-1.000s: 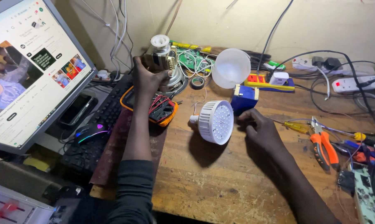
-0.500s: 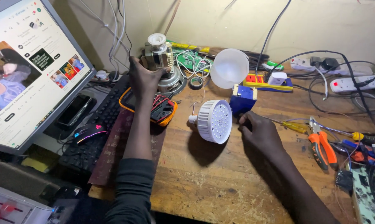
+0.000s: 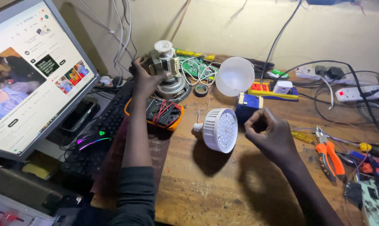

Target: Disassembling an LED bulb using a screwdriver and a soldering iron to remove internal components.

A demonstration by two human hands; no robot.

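Observation:
My left hand [image 3: 145,79] is closed around a small electric motor with a metal body and round base [image 3: 168,73] at the back of the wooden bench. My right hand [image 3: 270,134] is loosely curled on the bench, just right of a white lamp body with a dotted LED face [image 3: 218,129] that lies on its side. I cannot see anything between the right hand's fingers. A frosted white dome cover [image 3: 234,76] stands behind the lamp. A black and orange multimeter with red leads [image 3: 163,113] lies under my left forearm.
A monitor [image 3: 30,79] fills the left side, with a keyboard [image 3: 108,121] and a lit mouse [image 3: 91,138] below it. Orange-handled pliers [image 3: 330,157], screwdrivers and wires crowd the right. Power strips [image 3: 357,93], a green circuit board [image 3: 198,67] and a blue block [image 3: 248,106] sit behind.
My left hand has stayed gripping the motor. My right hand has drawn a little away from the lamp and curled its fingers. The view has shifted slightly.

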